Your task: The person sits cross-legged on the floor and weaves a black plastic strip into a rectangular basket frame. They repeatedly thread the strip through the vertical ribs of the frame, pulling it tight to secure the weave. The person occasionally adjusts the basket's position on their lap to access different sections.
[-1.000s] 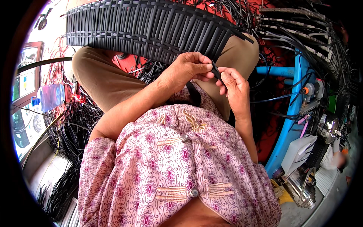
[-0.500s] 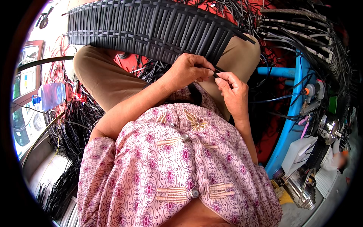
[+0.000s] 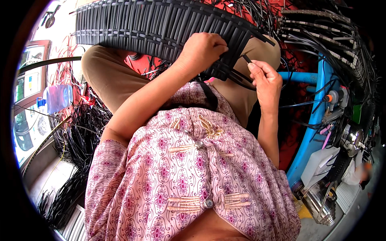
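I see the woven panel [image 3: 161, 28] of black strips lying across the knees, its near edge right under both hands. The left hand [image 3: 203, 50] is closed down over that edge, fingers curled tight onto the weave, pinning it in place. The right hand [image 3: 263, 78] is pinched shut on a loose black strip [image 3: 241, 66], thumb and forefinger nipping it just beside the panel's corner. My worry is the grip on that strip: it looks thin and smooth, and a hard pull could slide it out of the pinch or drag it out of the rows it sits in. If the left hand eases off, I judge the panel could tip off the knees, since nothing else seems to steady it. Loose black strips [image 3: 76, 132] heaped on the floor to the left, and the tangle of cords by the blue pipe [image 3: 317, 108] on the right, could snag a trailing end.
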A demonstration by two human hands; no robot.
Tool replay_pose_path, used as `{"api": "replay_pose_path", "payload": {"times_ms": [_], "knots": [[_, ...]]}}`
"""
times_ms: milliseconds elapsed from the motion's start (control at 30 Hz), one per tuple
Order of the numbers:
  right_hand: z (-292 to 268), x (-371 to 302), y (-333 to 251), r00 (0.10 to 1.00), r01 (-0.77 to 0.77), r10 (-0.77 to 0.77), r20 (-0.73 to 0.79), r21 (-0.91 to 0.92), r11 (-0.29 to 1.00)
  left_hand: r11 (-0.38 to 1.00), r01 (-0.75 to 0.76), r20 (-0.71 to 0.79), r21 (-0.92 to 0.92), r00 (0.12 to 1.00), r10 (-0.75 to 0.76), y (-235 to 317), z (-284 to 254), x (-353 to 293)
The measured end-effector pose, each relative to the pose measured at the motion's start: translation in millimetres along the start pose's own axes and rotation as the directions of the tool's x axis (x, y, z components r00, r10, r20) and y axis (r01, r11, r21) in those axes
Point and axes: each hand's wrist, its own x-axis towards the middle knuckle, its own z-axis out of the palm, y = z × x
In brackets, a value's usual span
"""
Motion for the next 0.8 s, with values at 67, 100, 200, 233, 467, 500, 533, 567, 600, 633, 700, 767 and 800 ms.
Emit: {"api": "replay_pose_path", "payload": {"times_ms": [67,100,200,233,467,500,533,567,600,633,700,767,800], "knots": [[3.8,5.5,0.9,1.0,-0.026,0.026,-0.003,-0.008,1.0,0.971,-0.104,-0.087,0.217,0.988,0.125,4.9,10.6,-0.6],[5.8,7.2,1.8,1.0,-0.022,0.022,-0.002,-0.01,1.0,0.935,-0.144,-0.119,0.323,0.974,0.191,7.0,15.2,-1.6],[11.5,11.0,5.1,1.0,-0.017,0.017,0.008,0.002,1.0,0.948,-0.084,-0.137,0.307,0.982,0.131,10.2,22.0,-3.7],[12.6,12.4,6.3,1.0,-0.02,0.02,0.006,-0.014,1.0,0.949,-0.071,-0.16,0.308,0.979,0.125,10.8,23.1,-4.0],[18.5,21.5,14.0,0.998,0.059,-0.059,0.0,-0.106,0.993,0.976,-0.039,-0.189,0.214,0.979,0.081,6.3,27.0,-4.2],[19.1,21.4,14.2,0.998,0.064,-0.064,0.0,-0.123,0.99,0.982,-0.042,-0.198,0.184,0.977,0.079,4.7,27.3,-4.9],[20.0,21.2,14.2,0.995,0.101,-0.102,-0.001,-0.148,0.984,0.987,-0.043,-0.208,0.156,0.975,0.075,3.1,27.5,-5.4],[21.2,20.6,13.7,0.992,0.125,-0.128,-0.004,-0.18,0.976,0.989,-0.055,-0.205,0.139,0.975,0.083,1.6,27.6,-5.7],[22.6,20.1,12.8,0.988,0.148,-0.153,-0.006,-0.211,0.966,0.99,-0.063,-0.204,0.124,0.975,0.087,0.3,27.7,-6.2],[24.3,19.1,11.7,0.982,0.179,-0.188,-0.011,-0.251,0.951,0.991,-0.071,-0.207,0.11,0.974,0.093,-0.7,27.9,-6.5],[28.5,18.9,8.5,0.969,0.226,-0.247,-0.021,-0.335,0.915,0.992,-0.079,-0.199,0.103,0.975,0.098,-2.0,28.1,-6.1],[31.4,18.6,5.0,0.954,0.275,-0.3,-0.002,-0.393,0.878,0.992,-0.082,-0.195,0.098,0.976,0.1,-2.6,27.7,-6.3],[32.9,18.9,3.4,0.948,0.294,-0.32,0.008,-0.414,0.861,0.992,-0.083,-0.193,0.095,0.976,0.1,-2.7,27.1,-6.4]]}}
